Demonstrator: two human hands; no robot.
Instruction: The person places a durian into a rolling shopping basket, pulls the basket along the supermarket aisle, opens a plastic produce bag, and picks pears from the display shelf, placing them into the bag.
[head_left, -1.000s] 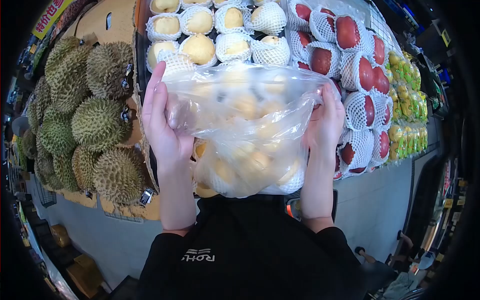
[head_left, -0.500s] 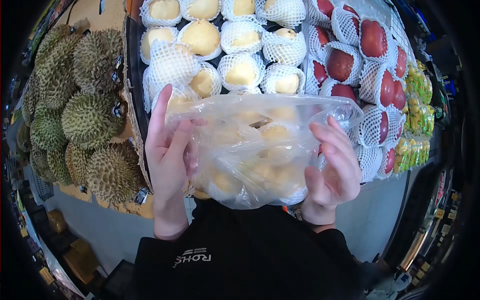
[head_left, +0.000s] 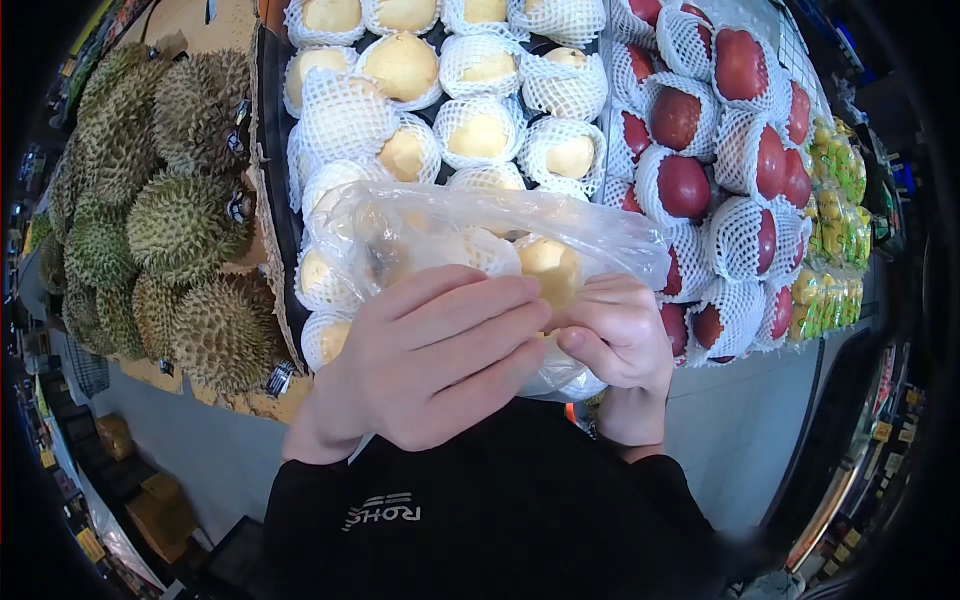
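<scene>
A clear plastic bag (head_left: pixel 600 240) is spread in front of me, above netted yellow pears (head_left: pixel 550 270) that show through it. My left hand (head_left: pixel 450 350) lies across the front of the bag, back toward me, its long fingers stretched out to the right and its thumb hidden. I cannot see whether anything is under that palm. Close to the left fingertips, my right hand (head_left: pixel 620 335) is closed with curled fingers, gripping the bag's right part. The bag looks empty, though its lower part is mostly covered by my hands.
More pears in white foam nets (head_left: pixel 480 135) fill the tray beyond. Netted red apples (head_left: pixel 680 185) lie to the right, with packs of yellow fruit (head_left: pixel 830 220) past them. Durians (head_left: pixel 180 230) are piled at the left beside a cardboard edge (head_left: pixel 275 250).
My left hand has swung right and down across the bag, from its left side. My right hand has curled closed and moved left. The bag has bunched and shifted left.
</scene>
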